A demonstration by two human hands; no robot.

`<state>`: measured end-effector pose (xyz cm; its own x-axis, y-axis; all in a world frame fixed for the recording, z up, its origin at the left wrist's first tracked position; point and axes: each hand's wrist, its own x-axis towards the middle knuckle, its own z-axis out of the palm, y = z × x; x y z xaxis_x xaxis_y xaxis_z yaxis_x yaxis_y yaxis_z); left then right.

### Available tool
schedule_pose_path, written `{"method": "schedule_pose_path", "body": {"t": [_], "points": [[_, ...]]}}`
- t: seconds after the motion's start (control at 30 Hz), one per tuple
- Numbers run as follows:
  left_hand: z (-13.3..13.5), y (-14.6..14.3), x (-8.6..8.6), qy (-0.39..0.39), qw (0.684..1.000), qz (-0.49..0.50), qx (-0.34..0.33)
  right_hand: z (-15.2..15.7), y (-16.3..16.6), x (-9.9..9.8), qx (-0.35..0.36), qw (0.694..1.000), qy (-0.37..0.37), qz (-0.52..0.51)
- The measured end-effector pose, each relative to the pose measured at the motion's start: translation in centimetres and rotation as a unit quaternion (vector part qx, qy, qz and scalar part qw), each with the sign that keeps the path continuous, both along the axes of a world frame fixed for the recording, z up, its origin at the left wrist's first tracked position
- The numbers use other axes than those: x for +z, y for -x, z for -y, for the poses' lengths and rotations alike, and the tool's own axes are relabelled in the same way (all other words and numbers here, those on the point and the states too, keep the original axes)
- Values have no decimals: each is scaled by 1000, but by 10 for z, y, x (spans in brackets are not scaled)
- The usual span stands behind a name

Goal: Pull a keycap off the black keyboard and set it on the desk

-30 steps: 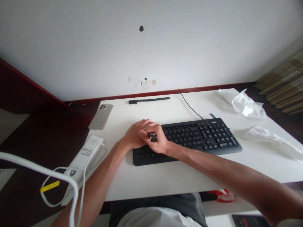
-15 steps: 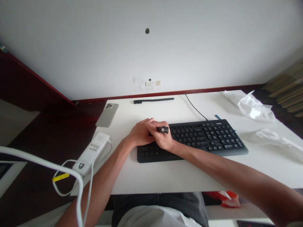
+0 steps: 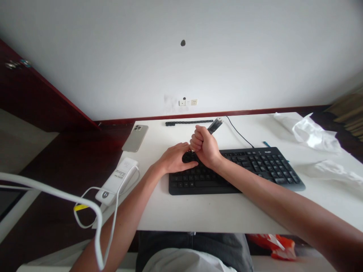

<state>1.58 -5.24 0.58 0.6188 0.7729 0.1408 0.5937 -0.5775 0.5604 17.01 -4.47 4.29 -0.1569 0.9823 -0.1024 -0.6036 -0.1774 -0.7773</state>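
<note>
A black keyboard (image 3: 263, 166) lies on the white table. My left hand (image 3: 176, 158) rests over its upper left corner, fingers together and thumb stretched apart across the keys. Right beside it, my right hand (image 3: 206, 145) makes a fist round a black-handled screwdriver (image 3: 216, 125). The handle's grey end leans up and to the right out of the fist. Below the fist a thin shaft points down towards the keys near my left fingertips; its tip is hidden. Behind the keyboard runs a row of small black keycaps (image 3: 190, 122).
On the left lie a phone (image 3: 135, 138) and a white power strip (image 3: 116, 181) with a looping white cable. Crumpled clear plastic (image 3: 316, 132) covers the right side. A small teal stick (image 3: 266, 144) sits behind the keyboard, near its black cord (image 3: 239, 131).
My right hand has lifted and turned away from my left hand, tilting the screwdriver handle upward. My left thumb now shows, stretched over the keys. The view has shifted slightly.
</note>
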Motion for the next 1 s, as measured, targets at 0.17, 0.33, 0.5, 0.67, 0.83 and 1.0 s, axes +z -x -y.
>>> {"method": "schedule_pose_path", "body": {"t": [0.17,0.33,0.5,0.67,0.83,1.0], "points": [[-5,3,-2,8,995,92,23,-7,-4,-5,8,1000,25,12],[-8,2,-2,54,989,133,43,-6,-4,-5,4,1000,24,13],[-9,1,-4,83,984,153,28,0,-2,-2,33,998,2,59],[-9,2,-5,124,972,201,20,5,-3,-2,86,986,-92,106],[-9,4,-1,117,977,176,17,2,-3,-6,29,984,-116,131],[-11,5,-3,122,975,184,10,3,-1,-7,15,983,-111,143]]}}
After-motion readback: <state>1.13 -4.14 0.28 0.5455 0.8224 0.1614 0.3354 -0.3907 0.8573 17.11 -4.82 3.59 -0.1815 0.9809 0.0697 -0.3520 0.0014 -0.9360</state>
